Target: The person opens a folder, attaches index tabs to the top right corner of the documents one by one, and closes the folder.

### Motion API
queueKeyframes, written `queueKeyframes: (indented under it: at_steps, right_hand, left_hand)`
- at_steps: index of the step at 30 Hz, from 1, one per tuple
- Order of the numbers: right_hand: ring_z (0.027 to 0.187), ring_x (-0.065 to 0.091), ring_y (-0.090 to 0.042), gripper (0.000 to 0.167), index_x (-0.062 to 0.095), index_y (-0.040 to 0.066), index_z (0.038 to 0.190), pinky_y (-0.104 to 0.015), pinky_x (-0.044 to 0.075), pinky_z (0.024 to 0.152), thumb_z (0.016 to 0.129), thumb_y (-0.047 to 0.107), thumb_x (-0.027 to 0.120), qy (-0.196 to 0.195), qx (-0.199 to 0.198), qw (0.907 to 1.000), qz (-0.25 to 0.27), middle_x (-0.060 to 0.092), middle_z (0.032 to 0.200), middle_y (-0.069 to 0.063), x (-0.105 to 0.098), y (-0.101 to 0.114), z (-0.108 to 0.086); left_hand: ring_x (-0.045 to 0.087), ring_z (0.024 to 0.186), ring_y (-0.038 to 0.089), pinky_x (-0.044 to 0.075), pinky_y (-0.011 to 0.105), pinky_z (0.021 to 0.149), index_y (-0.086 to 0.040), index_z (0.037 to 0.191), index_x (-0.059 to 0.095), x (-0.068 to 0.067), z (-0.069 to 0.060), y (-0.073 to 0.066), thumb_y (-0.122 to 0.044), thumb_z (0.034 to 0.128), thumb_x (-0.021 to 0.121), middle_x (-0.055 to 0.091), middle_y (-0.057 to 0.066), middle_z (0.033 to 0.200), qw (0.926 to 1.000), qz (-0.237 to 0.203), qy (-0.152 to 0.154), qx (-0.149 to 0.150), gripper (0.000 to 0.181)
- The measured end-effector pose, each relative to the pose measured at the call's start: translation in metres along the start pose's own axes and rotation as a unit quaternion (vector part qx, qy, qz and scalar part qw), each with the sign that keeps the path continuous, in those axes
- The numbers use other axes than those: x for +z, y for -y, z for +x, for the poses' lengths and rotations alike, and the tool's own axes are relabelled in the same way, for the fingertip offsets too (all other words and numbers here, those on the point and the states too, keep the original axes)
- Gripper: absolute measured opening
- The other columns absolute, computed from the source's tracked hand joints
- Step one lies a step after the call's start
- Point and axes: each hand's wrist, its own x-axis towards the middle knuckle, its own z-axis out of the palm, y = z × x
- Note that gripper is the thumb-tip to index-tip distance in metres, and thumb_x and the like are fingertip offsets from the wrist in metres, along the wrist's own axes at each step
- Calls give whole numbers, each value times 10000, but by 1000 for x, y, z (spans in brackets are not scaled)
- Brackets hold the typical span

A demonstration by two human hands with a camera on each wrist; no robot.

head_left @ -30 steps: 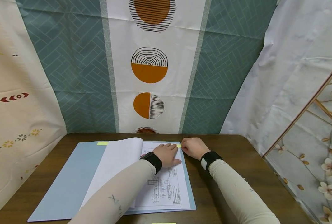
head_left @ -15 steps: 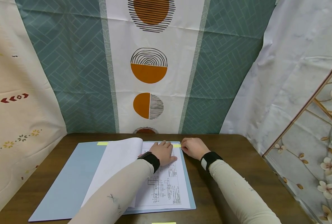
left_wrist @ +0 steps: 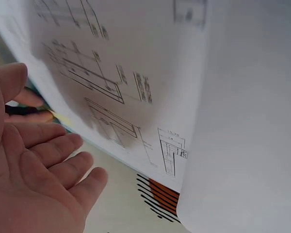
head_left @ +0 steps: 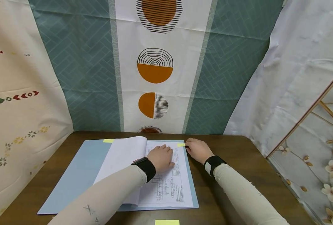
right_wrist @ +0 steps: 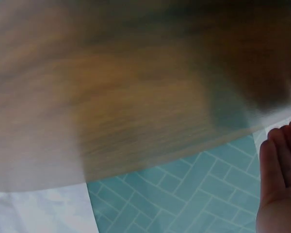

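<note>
Left hand [head_left: 161,158]: fingers extended over drawing sheet [head_left: 169,196], drawn leftward away from yellow flag [head_left: 181,144] since one second ago. Right hand [head_left: 199,151]: at that flag, sheet's far right corner; grip cannot be told. Blue folder [head_left: 77,178]: open beneath, near table's [head_left: 267,178] far edge.

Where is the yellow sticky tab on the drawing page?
In the head view, the yellow sticky tab is at the top right corner of the drawing page, touching the right hand.

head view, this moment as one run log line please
left hand: over drawing page, fingers relaxed | right hand: pinches yellow tab at page's upper right | blue folder: open on table
</note>
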Motion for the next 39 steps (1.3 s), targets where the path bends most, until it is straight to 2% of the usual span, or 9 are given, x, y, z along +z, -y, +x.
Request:
queueKeyframes:
  at_steps: [6, 12, 18, 24, 29, 33, 39]
  right_hand:
    - [1123, 742, -240, 243, 795, 66, 1244, -406, 611, 974, 1006, 103, 821, -201, -112, 9997, 83, 758, 1246, -63, -14, 1, -17]
    - [1153, 743, -230, 290, 797, 89, 1267, -422, 600, 1016, 988, 142, 855, -90, -132, 9995, 289, 762, 1272, -52, -26, 10, -42]
    - [1159, 740, -226, 296, 803, 77, 1253, -415, 607, 998, 972, 142, 873, -94, -519, 9979, 381, 759, 1274, -52, -39, 25, -71]
    - [1094, 740, -184, 303, 816, 111, 1233, -387, 625, 950, 947, 164, 901, -57, -728, 9955, 607, 756, 1254, -6, -54, 42, -98]
    - [1055, 731, -143, 265, 820, 124, 1204, -356, 630, 924, 954, 168, 896, 136, -917, 9920, 861, 752, 1230, 19, -63, 57, -120]
    - [1015, 720, -108, 228, 824, 143, 1176, -337, 631, 910, 960, 172, 890, 270, -942, 9897, 1044, 752, 1197, 44, -68, 65, -135]
    - [977, 703, -74, 202, 824, 157, 1140, -311, 629, 871, 952, 170, 897, 257, -1039, 9870, 1202, 748, 1157, 68, -70, 71, -149]
  left_hand:
    - [581, 1458, 278, 447, 446, 1208, -55, 1527, 631, -5, -25, -4, -452, 1054, 740, 658, 89, 1525, 9988, -267, -32, 419, 627]
    - [563, 1480, 258, 435, 442, 1218, -98, 1539, 635, -2, -51, -13, -486, 1024, 769, 646, 65, 1548, 9966, -439, 22, 691, 659]
    - [576, 1463, 231, 445, 445, 1207, -132, 1514, 663, 2, -77, -20, -525, 983, 802, 661, 26, 1530, 9947, -465, -23, 919, 675]
    - [580, 1458, 209, 458, 423, 1198, -150, 1504, 671, 2, -99, -25, -525, 936, 848, 655, 2, 1535, 9899, -701, 139, 1221, 703]
    - [580, 1457, 206, 471, 406, 1184, -149, 1503, 666, 4, -109, -29, -513, 922, 878, 649, 1, 1539, 9873, -714, 176, 1407, 717]
    - [576, 1461, 211, 471, 403, 1183, -151, 1504, 667, 6, -112, -31, -505, 923, 881, 648, -6, 1542, 9867, -642, 134, 1488, 713]
    - [587, 1447, 200, 478, 398, 1175, -153, 1491, 678, 8, -114, -34, -506, 937, 869, 663, -15, 1520, 9852, -600, 104, 1605, 685]
